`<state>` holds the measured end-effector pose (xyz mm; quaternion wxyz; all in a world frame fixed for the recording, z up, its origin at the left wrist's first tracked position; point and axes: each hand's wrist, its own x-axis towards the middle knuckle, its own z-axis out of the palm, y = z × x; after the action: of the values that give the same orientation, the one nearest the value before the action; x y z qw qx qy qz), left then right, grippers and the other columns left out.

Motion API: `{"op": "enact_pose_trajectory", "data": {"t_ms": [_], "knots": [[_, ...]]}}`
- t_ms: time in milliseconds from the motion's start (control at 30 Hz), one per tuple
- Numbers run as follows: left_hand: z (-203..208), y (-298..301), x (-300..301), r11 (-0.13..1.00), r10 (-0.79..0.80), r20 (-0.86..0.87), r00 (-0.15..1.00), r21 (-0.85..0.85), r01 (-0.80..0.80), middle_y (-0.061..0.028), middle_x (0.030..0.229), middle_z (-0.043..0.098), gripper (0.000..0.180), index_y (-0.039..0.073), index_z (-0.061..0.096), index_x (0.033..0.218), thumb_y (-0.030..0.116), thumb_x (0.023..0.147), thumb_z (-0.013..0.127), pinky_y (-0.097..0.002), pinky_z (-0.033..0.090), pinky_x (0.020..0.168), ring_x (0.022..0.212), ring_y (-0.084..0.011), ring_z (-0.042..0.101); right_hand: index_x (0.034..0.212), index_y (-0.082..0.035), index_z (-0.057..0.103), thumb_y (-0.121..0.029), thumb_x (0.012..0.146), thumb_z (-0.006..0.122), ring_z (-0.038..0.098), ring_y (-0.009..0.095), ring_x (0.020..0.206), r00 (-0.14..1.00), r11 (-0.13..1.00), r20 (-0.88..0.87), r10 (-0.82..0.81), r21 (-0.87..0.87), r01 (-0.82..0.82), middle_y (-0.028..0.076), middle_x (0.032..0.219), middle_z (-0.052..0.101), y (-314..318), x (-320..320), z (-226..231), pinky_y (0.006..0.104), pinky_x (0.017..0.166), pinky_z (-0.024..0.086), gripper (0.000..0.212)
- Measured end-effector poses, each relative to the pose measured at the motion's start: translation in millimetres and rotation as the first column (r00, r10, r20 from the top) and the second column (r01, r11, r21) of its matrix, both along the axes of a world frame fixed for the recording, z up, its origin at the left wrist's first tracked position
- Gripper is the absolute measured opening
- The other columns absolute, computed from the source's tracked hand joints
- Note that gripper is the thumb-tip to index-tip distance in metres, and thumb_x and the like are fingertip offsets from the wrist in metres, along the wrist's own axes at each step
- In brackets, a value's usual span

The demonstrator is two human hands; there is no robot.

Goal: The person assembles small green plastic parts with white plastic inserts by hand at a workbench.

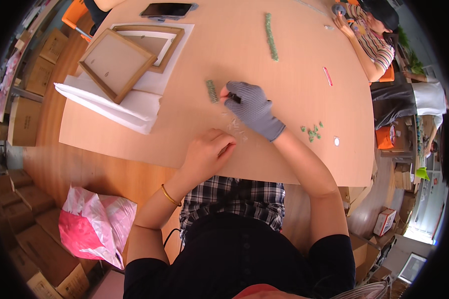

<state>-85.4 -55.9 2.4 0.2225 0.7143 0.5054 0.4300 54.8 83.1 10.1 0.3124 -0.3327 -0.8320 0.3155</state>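
the near edge of the counter (279, 164) curved just in front of the person's plaid lap, and the left hand (210, 152) was just inside it. that bare grip had fingers and thumb curled together, with nothing visible in it. open room ran from there toward the right edge, broken only by small pieces. farther in was the right hand (249, 104), in a gray, textured glove; its grip bent in around something black, though i could not tell whether it was clamped on it. its fingertips were just beside a short green strip (212, 91), ridged like a coil, which lay on the counter.

thin clear scraps (237, 127) lay between the hands. to the right were crumbly green clumps (311, 132) and a round white piece (337, 141); beyond them, a slim red strip (327, 76).

on the left, two wooden frames (117, 62) overlapped on white wrapping (110, 112), crowding that side. deeper in lay a long, rough green strip (271, 37) and a dark phone-like slab (165, 9). a co-worker in a striped top (384, 56) sat at the far right edge.
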Motion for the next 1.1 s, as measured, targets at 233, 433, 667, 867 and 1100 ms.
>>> {"op": "enact_pose_trajectory", "data": {"t_ms": [233, 433, 667, 867, 1100], "knots": [[2.6, -7.1, 1.0, 1.000, -0.021, 0.046, 0.999, 0.024, 0.019, -0.0104, 0.087, 0.068, 0.010, 0.005, 0.067, 0.091, 0.001, 0.083, 0.071, -0.0382, 0.054, 0.069, 0.082, -0.0299, 0.066, 0.093, -0.007, 0.067, -0.009, 0.084, 0.069, 0.068, 0.025, 0.073, 0.942, 0.949, 0.120, -0.314, 0.083, 0.305, 0.009, 0.084, 0.070, -0.9, 92.8, 51.4, 0.0322, 0.068, 0.054, 0.009], [11.0, -3.9, 20.5, 0.998, -0.030, 0.013, 0.999, -0.058, 0.031, -0.0093, 0.084, 0.068, 0.009, 0.005, 0.067, 0.088, 0.001, 0.081, 0.072, -0.0350, 0.053, 0.067, 0.078, -0.0261, 0.066, 0.105, -0.010, 0.072, -0.015, 0.083, 0.071, 0.068, 0.026, 0.082, 0.589, 0.776, 0.528, -0.613, 0.260, 0.575, 0.011, 0.093, 0.068, -2.0, 231.8, 20.9, 0.0374, 0.076, 0.055, 0.023], [23.5, -0.5, 54.0, 0.994, -0.109, -0.029, 0.994, -0.021, 0.108, -0.0066, 0.082, 0.069, 0.006, 0.006, 0.067, 0.087, 0.005, 0.083, 0.072, -0.0335, 0.053, 0.067, 0.077, -0.0238, 0.066, 0.097, -0.008, 0.071, -0.010, 0.080, 0.072, 0.067, 0.028, 0.082, 0.744, 0.841, 0.400, -0.535, 0.164, 0.516, 0.010, 0.091, 0.068, -18.9, 247.9, -4.1, 0.0371, 0.076, 0.055, 0.018], [35.1, -1.0, 77.3, 0.996, -0.073, 0.018, 0.997, -0.050, 0.074, -0.0073, 0.086, 0.069, 0.006, 0.004, 0.068, 0.090, 0.001, 0.085, 0.071, -0.0302, 0.052, 0.066, 0.076, -0.0197, 0.065, 0.100, -0.002, 0.070, -0.003, 0.087, 0.071, 0.066, 0.015, 0.071, 0.884, 0.879, 0.031, -0.466, -0.096, 0.467, 0.006, 0.085, 0.070, -45.7, 218.8, 9.0, 0.0267, 0.067, 0.053, 0.013], [57.1, 6.0, 112.3, 0.981, -0.133, 0.175, 0.976, 0.162, 0.105, -0.0069, 0.093, 0.071, 0.017, 0.003, 0.071, 0.099, -0.005, 0.084, 0.072, -0.0283, 0.051, 0.068, 0.076, -0.0165, 0.065, 0.107, 0.001, 0.072, -0.006, 0.096, 0.066, 0.064, 0.009, 0.072, 0.875, 0.785, -0.358, -0.325, -0.619, 0.038, 0.004, 0.086, 0.070, -106.4, 173.3, 46.4, 0.0228, 0.064, 0.052, 0.014]]}}
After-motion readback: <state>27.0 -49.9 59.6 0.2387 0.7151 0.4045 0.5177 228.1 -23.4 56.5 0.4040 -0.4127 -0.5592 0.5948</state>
